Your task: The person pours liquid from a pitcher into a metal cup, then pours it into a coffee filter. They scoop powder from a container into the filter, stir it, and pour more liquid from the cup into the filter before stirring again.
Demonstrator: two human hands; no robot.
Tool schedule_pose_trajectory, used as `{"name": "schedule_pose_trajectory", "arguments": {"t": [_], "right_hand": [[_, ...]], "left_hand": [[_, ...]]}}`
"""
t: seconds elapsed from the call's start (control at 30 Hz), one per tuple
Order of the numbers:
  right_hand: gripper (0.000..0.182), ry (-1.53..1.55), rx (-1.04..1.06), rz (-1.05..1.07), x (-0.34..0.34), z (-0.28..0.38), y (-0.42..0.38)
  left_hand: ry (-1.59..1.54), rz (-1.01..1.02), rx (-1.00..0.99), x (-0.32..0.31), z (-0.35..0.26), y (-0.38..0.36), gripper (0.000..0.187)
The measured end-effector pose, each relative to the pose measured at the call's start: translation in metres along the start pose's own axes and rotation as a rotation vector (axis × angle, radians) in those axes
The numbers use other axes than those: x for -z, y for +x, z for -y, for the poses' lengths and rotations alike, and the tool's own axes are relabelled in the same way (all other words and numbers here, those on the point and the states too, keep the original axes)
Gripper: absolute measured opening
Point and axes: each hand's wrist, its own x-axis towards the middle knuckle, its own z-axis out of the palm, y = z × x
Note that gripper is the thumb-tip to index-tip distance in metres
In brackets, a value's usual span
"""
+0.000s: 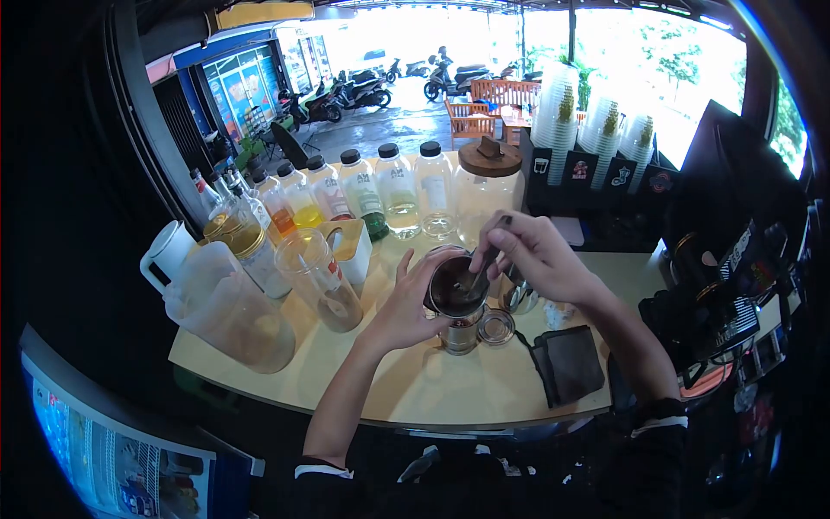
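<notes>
My left hand (419, 298) is wrapped round a cup (445, 304) with dark contents, its mouth tilted up toward me. Pinched in my right hand (540, 255) is a dark, slim-handled utensil (486, 265); its lower end reaches into the cup, and I cannot make out its tip. Right under the cup stands a small clear jar (460, 339), its top partly hidden. Beside the jar a round metal lid (496, 327) lies on the counter. A shiny metal vessel (519, 298) sits partly behind my right hand.
Several black-capped bottles (399, 203) line the back. At the left stand a large plastic pitcher (229, 307), a tall clear container (320, 281) and a white box (350, 251). A wooden-lidded jar (489, 186), stacked cups (553, 112) and a folded dark cloth (566, 365) are rightward.
</notes>
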Motion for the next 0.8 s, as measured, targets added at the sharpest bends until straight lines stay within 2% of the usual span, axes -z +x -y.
{"name": "schedule_pose_trajectory", "arguments": {"t": [0.1,0.2,0.3,0.4,0.5,0.6,0.63,0.67,0.73,0.8], "right_hand": [[0.024,-0.050,0.017,0.038,-0.002,-0.001,-0.001],[0.024,0.022,0.029,-0.038,-0.001,0.000,-0.001],[0.025,-0.056,0.014,0.017,-0.003,-0.002,-0.003],[0.025,0.062,0.082,-0.103,-0.005,-0.001,-0.004],[0.026,0.012,-0.029,0.021,-0.005,0.001,-0.006],[0.026,-0.009,-0.064,-0.041,-0.002,0.003,-0.004],[0.026,0.048,0.040,-0.106,-0.002,-0.005,-0.002],[0.026,0.045,0.043,-0.109,-0.002,-0.003,-0.003],[0.026,0.078,-0.068,-0.032,-0.002,-0.002,-0.006],[0.026,-0.002,-0.025,-0.012,-0.003,-0.003,-0.007]], "left_hand": [[-0.021,0.013,0.023,0.000,0.001,0.000,0.087],[-0.022,0.009,0.021,-0.001,0.003,-0.001,0.087],[-0.025,0.008,0.021,0.000,0.001,-0.001,0.088],[-0.016,-0.007,0.005,-0.002,0.004,-0.002,0.088],[0.017,0.001,-0.001,-0.002,0.002,-0.001,0.088],[0.029,-0.007,-0.014,-0.003,0.000,0.001,0.086],[0.031,-0.005,-0.019,-0.002,-0.002,0.001,0.086],[0.024,-0.014,-0.014,-0.001,-0.005,0.001,0.085],[0.017,-0.025,-0.008,0.000,-0.007,0.001,0.084],[0.047,-0.017,-0.014,-0.002,-0.007,0.001,0.083]]}}
